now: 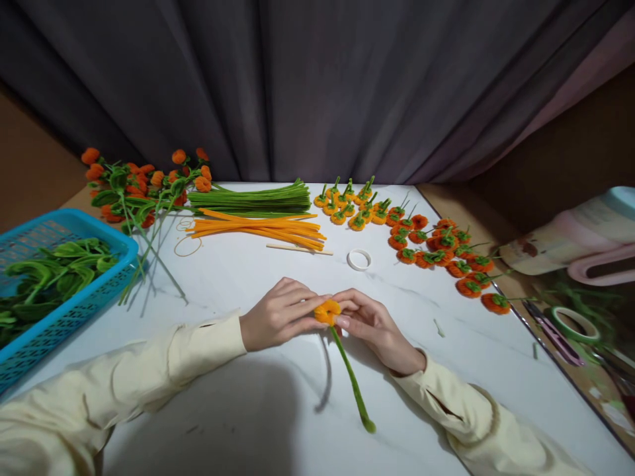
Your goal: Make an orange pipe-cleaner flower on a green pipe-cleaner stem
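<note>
Between my two hands, just above the white table, is a small yellow-orange pipe cleaner flower. A green pipe cleaner stem hangs from it, slanting down to the right. My left hand pinches the flower's left side with thumb and fingers. From the other side, my right hand grips it, the thumb pressed at its lower right edge where the stem meets it. The fingertips partly cover the flower. Beyond my hands lie a bundle of orange pipe cleaners and a thicker bundle of green pipe cleaners.
A blue basket of green leaves stands left, near orange flowers on stems. Yellow pieces and orange pieces lie at the back right. A thin stick, white tape ring, pink-handled cutter and large bottle are also there.
</note>
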### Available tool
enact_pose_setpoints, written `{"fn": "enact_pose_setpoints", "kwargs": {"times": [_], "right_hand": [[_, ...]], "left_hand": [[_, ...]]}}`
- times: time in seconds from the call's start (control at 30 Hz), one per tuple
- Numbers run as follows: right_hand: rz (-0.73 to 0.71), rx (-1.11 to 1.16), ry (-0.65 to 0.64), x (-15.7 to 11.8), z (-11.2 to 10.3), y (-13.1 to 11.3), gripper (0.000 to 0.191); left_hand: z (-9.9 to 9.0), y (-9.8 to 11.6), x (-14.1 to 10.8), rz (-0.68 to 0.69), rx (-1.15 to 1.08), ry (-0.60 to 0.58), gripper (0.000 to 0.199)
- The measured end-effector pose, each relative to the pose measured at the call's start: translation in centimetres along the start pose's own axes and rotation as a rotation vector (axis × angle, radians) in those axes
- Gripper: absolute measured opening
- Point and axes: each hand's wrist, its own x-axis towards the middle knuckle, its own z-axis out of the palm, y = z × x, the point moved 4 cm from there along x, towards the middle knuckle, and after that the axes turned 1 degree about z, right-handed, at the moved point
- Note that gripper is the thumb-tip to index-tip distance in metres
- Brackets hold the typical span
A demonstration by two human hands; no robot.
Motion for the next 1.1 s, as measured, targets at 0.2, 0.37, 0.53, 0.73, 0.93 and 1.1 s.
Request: {"fn": "enact_pose_setpoints", "kwargs": {"times": [0.2, 0.37, 0.53, 0.73, 0.93, 1.1], "right_hand": [[-0.252, -0.376, 0.097, -0.3, -0.2, -0.7, 0.027], [-0.558, -0.820, 0.101, -0.8, 0.3, -2.0, 0.013], [-0.608, -0.900, 0.098, -0.9, 0.6, -2.1, 0.013], [-0.585, -0.900, 0.080, -0.8, 0.7, -1.9, 0.012], [-0.593, -0.907, 0.084, -0.9, 0.5, -1.8, 0.016], [-0.574, -0.905, 0.048, -0.9, 0.4, -1.6, 0.016]], "left_hand": [[0.0, -0.3, -0.2, -0.019, -0.013, 0.033, 0.040], [0.1, -0.6, -0.2, -0.096, -0.066, 0.009, 0.036], [0.2, -0.6, -0.1, -0.123, -0.141, -0.009, 0.033], [0.2, -0.5, -0.1, -0.142, -0.209, 0.007, 0.034], [0.1, -0.2, -0.1, -0.048, -0.129, 0.033, 0.042], [0.1, 0.1, 0.1, 0.033, -0.025, -0.009, 0.024]]}}
